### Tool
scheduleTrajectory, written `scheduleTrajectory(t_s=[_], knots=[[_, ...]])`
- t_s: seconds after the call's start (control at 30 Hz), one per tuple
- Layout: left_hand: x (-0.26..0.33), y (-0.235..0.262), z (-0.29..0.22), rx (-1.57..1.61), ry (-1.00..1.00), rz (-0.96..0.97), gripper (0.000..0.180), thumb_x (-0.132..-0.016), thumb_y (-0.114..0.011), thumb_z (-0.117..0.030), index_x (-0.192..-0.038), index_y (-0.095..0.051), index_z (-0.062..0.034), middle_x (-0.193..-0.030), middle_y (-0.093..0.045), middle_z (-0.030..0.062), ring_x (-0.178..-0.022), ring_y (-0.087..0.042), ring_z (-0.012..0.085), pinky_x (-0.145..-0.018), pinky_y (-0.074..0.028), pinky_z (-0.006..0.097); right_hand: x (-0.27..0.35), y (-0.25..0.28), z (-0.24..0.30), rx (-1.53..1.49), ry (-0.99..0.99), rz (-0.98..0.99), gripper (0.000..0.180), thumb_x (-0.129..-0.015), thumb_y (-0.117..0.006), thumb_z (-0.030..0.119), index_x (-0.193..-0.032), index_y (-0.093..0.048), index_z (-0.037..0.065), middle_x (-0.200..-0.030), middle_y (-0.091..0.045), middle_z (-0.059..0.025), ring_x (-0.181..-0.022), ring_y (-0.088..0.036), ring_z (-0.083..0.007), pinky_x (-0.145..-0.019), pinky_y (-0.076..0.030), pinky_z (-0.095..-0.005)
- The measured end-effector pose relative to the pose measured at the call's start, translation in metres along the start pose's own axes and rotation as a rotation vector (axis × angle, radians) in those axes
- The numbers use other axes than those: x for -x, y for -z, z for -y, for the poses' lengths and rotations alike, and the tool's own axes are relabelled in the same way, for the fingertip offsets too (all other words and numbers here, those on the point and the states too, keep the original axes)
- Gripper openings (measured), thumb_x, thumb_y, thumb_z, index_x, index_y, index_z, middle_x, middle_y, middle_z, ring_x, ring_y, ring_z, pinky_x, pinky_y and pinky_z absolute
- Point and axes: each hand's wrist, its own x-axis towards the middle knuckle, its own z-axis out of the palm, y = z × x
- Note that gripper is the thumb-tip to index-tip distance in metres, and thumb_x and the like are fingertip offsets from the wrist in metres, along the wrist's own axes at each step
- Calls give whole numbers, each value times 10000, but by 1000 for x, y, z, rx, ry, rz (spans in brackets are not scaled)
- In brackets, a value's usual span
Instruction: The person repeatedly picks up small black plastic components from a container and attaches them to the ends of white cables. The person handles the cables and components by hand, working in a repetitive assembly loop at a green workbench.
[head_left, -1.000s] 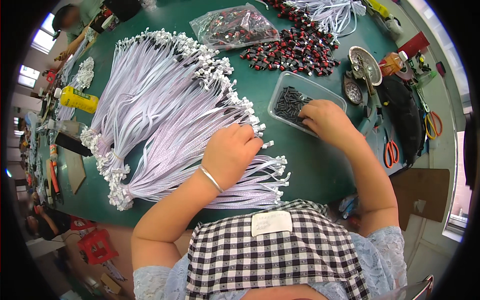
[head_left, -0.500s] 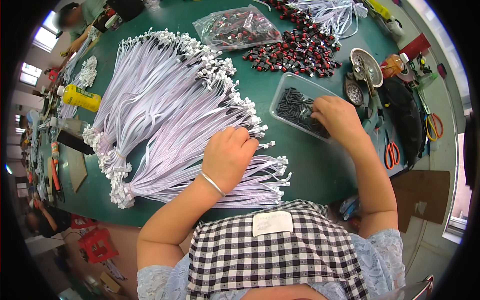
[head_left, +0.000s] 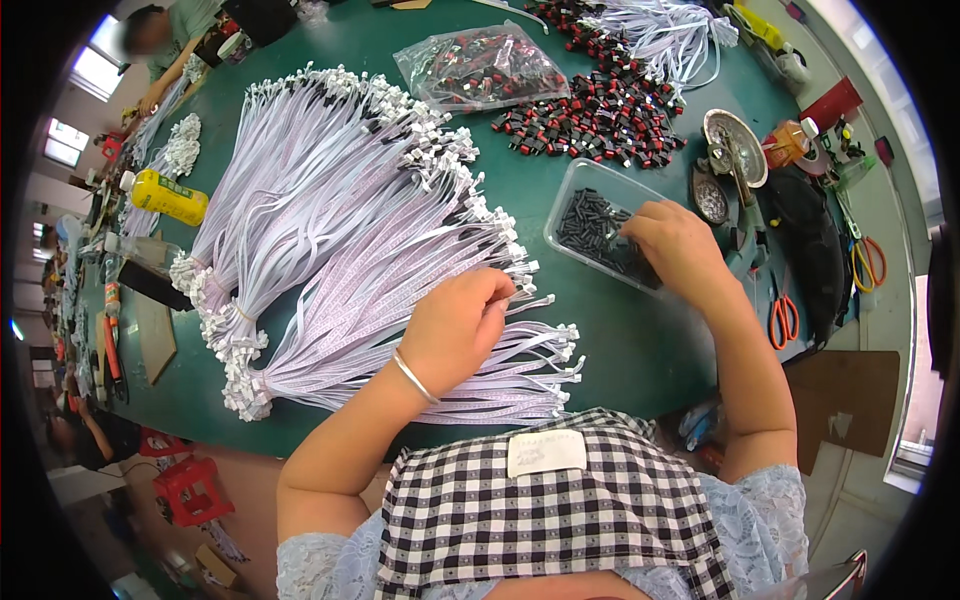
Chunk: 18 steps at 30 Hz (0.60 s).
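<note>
Fans of white flat cables (head_left: pixel 340 275) with small white connectors lie across the table. My left hand (head_left: pixel 458 325) is over the nearer bundle, thumb and forefinger pinched on a white flat cable near its connector end; the fingers partly cover it. To the right is a clear plastic tub (head_left: pixel 566 195) of short black tubes (head_left: pixel 592 220). My right hand (head_left: pixel 682 248) reaches over the tub's right side, fingers bent together and tips down among the tubes. What they pinch is hidden.
Behind the tub are a pile of red and black connectors (head_left: pixel 600 120) and a clear bag (head_left: pixel 485 70) of similar parts. A metal dish (head_left: pixel 735 145) and orange-handled scissors (head_left: pixel 783 318) lie right. A yellow bottle (head_left: pixel 168 197) lies left; another person (head_left: pixel 175 45) sits far left.
The whole view has shifted slightly. My left hand has turned a little, its thumb and forefinger showing more clearly. My right hand stays at the tub, fingers still among the black tubes.
</note>
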Motion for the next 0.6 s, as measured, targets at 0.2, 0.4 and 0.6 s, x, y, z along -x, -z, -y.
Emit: scheduleTrajectory(t_s=[0.2, 0.4, 0.6], knots=[[3, -2, 1, 261, 176, 43, 158, -872, -594, -82, -999, -607, 10, -833, -647, 46, -735, -605, 108, -651, -482, 260, -4, -3, 2, -109, 19, -97, 140, -737, -611, -21, -863, -645, 28, -865, -601, -110, -836, -594, -301, -732, -480, -385], [4, -1, 7, 529, 365, 125, 127, -883, -605, -112, -960, -616, -11, -794, -597, -12, -671, -518, 31, -600, -438, 189, 2, 4, 6, -441, -156, -44, 100, -761, -652, -10, -857, -666, 15, -920, -619, -107, -792, -624, -257, -701, -499, -323], [6, -5, 14, 683, 407, 118, 101, -888, -605, -116, -934, -606, -26, -735, -564, -29, -600, -478, 30, -537, -405, 181, 2, 8, 45, -1219, -231, 4, 87, -780, -639, -86, -850, -661, -41, -930, -615, -69, -832, -611, -129, -720, -504, -233]])
